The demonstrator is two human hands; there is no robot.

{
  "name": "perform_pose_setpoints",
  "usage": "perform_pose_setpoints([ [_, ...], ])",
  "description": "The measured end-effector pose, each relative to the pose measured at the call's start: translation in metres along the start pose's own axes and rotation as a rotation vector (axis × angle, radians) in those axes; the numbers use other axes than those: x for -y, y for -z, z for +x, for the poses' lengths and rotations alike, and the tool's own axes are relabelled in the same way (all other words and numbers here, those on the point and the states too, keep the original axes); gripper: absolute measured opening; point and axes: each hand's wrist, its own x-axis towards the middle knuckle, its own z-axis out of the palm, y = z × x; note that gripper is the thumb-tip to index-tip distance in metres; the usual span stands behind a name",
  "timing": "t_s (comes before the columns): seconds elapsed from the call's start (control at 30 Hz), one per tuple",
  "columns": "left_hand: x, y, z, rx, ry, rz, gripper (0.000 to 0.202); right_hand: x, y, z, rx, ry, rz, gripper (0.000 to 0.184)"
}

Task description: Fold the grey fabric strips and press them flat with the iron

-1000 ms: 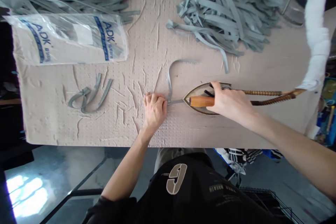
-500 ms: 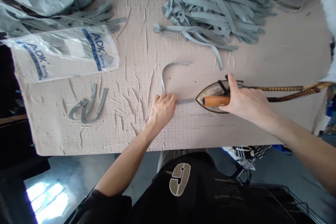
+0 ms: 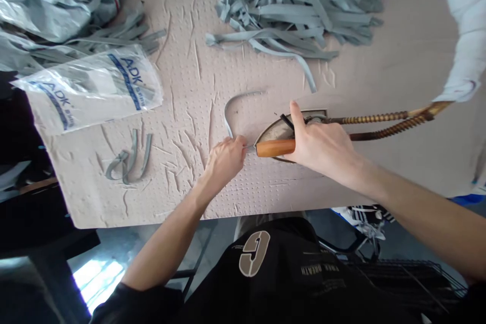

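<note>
My right hand (image 3: pixel 321 144) is wrapped round the wooden handle (image 3: pixel 275 148) of a steam iron (image 3: pixel 277 131), thumb up on its far side. The iron's pointed tip faces left, and its soleplate lies over a narrow grey fabric strip (image 3: pixel 228 111). Close to the tip, my left hand (image 3: pixel 227 157) is closed on that strip, fingers pressed together near the cloth. Beyond my left hand the strip's free end curves away and to the right. The stretch under the iron is hidden.
A large heap of grey strips (image 3: pixel 281 5) lies at the back. Clear ADK-printed plastic packaging (image 3: pixel 94 86) sits at the left, with a few looped strips (image 3: pixel 129 162) nearer me. Two coiled hoses (image 3: pixel 379 119) run from the iron to a white wrapped pipe (image 3: pixel 463 35).
The iron in my right hand has slid left along the strip, closer to my left hand. The left hand keeps its hold on the strip. My view has shifted slightly.
</note>
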Motion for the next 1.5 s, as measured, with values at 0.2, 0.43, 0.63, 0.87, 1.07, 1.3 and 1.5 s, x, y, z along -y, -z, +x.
perform_pose_setpoints([
  [0.2, 0.004, 0.006, -0.004, -0.059, 0.016, -0.031, 0.026, 0.001, 0.002, -0.003, 0.005, -0.020, 0.010, 0.116],
  [0.43, 0.012, -0.003, -0.006, -0.143, -0.022, -0.049, 0.032, 0.003, 0.002, 0.001, 0.042, -0.051, 0.030, 0.122],
  [0.63, 0.015, -0.001, -0.005, -0.066, 0.038, 0.002, 0.033, 0.019, 0.005, 0.008, 0.033, 0.023, 0.060, 0.114],
  [0.87, 0.016, 0.010, -0.009, 0.007, 0.051, 0.060, 0.022, 0.036, 0.006, 0.010, -0.008, 0.094, 0.097, 0.105],
  [1.07, 0.020, 0.009, -0.009, -0.024, 0.019, -0.018, 0.026, 0.035, 0.006, 0.008, -0.004, 0.084, 0.095, 0.108],
  [1.3, 0.021, -0.001, -0.008, -0.070, 0.047, -0.019, 0.028, 0.036, 0.004, 0.007, -0.017, 0.021, 0.068, 0.114],
  [1.5, 0.022, -0.017, -0.008, -0.179, 0.058, -0.058, 0.027, 0.038, 0.007, 0.009, 0.006, 0.003, 0.006, 0.114],
])
